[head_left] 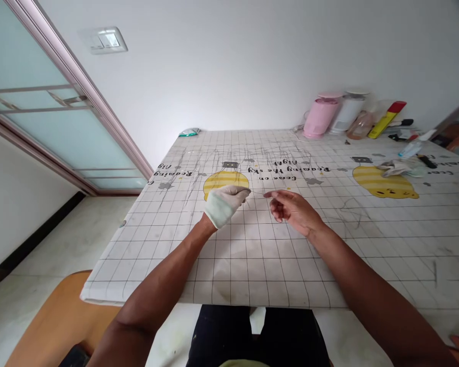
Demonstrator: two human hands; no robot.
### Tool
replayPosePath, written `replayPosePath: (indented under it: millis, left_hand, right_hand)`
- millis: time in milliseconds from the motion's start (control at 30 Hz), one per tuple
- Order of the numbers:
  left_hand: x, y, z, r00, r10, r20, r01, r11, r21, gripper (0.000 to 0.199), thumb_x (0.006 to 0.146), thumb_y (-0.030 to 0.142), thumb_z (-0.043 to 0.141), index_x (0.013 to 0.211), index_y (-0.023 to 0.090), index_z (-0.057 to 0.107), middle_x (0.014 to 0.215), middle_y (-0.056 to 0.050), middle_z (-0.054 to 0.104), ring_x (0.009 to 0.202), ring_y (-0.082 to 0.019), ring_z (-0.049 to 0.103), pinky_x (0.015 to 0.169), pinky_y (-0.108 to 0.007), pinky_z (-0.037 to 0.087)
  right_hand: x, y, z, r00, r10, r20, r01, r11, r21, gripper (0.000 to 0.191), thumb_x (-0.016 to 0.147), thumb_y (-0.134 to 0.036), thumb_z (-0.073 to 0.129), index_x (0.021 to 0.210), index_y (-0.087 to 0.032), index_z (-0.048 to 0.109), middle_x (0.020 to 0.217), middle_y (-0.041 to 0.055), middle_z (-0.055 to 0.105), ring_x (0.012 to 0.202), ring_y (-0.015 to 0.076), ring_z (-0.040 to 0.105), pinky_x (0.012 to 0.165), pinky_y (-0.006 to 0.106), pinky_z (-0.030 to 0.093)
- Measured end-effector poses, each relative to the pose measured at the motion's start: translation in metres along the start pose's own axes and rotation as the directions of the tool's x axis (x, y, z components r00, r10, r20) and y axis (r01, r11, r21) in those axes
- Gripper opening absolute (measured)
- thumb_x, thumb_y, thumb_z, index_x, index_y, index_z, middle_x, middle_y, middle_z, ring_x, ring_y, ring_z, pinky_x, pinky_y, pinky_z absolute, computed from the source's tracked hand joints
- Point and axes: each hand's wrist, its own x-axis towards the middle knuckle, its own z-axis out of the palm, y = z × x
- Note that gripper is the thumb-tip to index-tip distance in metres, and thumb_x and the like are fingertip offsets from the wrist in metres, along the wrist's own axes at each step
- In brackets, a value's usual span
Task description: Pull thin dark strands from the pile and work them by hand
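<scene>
Head view: faint strand (pixel 257 192) runs sideways from left hand (pixel 225 203), pinched shut, toward right hand (pixel 291 210); hands apart, right's grip unclear.

Tablecloth (pixel 252 255) print, upside down: "Come on" (pixel 277 178) just beyond right hand (pixel 294 210), "Roaming the sky" past it, third line blurry, ends "ight". "Roaming" repeats left of left hand (pixel 225 201). Other print too small to read.
</scene>
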Motion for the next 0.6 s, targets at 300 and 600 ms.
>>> replayPosePath:
  millis: [300, 600]
  left_hand:
    - [0.000, 0.008, -0.004, 0.987, -0.154, 0.048, 0.160, 0.970, -0.185, 0.021, 0.085, 0.025, 0.076, 0.065, 0.019, 0.074, 0.064, -0.004, 0.068, 0.061, -0.015, 0.060, 0.061, -0.030, 0.049]
    - [0.012, -0.023, -0.001, 0.960, -0.102, 0.259, 0.206, 0.887, -0.414, 0.018, 0.091, 0.028, 0.074, 0.087, 0.011, 0.079, 0.068, -0.005, 0.067, 0.060, -0.015, 0.060, 0.070, -0.035, 0.055]
  right_hand:
    - [-0.007, 0.003, 0.010, 0.979, -0.201, 0.039, 0.204, 0.976, -0.073, 0.040, 0.096, -0.061, 0.074, 0.109, -0.024, 0.080, 0.120, 0.0121, 0.077, 0.115, 0.0291, 0.072, 0.101, 0.046, 0.059]
    - [-0.001, 0.023, 0.016, 0.958, -0.242, -0.152, 0.206, 0.955, -0.215, 0.041, 0.091, -0.058, 0.082, 0.107, -0.022, 0.071, 0.112, 0.0112, 0.077, 0.106, 0.0260, 0.074, 0.094, 0.043, 0.063]
